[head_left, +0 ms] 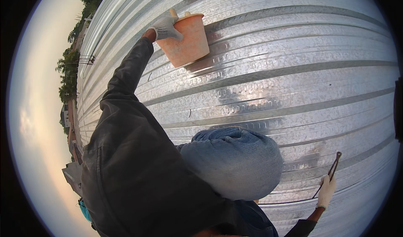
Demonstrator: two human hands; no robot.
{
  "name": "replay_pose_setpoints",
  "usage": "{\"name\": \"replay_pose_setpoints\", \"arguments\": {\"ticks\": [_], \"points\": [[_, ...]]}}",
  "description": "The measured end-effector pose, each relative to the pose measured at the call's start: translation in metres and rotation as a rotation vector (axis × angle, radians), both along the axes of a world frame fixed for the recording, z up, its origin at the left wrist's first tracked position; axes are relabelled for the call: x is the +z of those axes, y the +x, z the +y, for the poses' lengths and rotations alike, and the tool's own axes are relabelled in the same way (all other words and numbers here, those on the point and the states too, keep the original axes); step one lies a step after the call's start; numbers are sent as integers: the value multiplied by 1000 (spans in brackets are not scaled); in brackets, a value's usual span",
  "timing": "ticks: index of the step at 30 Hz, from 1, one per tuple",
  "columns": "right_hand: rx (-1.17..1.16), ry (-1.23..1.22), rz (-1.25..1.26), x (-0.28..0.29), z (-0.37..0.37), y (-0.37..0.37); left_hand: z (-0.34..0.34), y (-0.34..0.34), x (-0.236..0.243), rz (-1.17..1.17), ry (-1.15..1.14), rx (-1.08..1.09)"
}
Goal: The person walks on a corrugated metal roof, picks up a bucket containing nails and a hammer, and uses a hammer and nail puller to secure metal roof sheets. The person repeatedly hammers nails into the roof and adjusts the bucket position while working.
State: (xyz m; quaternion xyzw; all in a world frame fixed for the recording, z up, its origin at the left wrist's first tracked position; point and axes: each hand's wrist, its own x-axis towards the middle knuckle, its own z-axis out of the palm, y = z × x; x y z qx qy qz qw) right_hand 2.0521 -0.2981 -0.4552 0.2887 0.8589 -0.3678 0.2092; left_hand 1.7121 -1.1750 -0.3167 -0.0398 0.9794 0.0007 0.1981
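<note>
While clamped in left hand, bucket: upper centre, right of grip.
Right hand: closed on up-slanting tool.

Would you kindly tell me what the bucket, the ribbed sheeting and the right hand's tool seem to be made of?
Bucket: probably plastic; matt orange with pale smears.
Ribbed sheeting: metal, likely galvanised steel, given its shiny, mottled grey surface.
Tool in the right hand: likely metal, judging by its slim, dark shafts; the finish is too small to tell.
</note>
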Motion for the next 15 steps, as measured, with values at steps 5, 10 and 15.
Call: {"name": "replay_pose_setpoints", "arguments": {"ticks": [5, 10, 15], "points": [[5, 1, -21, 0, -12, -4, 15, 89, -8, 100, -45, 92], [32, 24, 11, 13, -25, -23, 23, 136, -12, 282, -176, 135], [10, 35, 46, 33, -33, -27, -31, 167, -10, 456, -321, 81]]}}
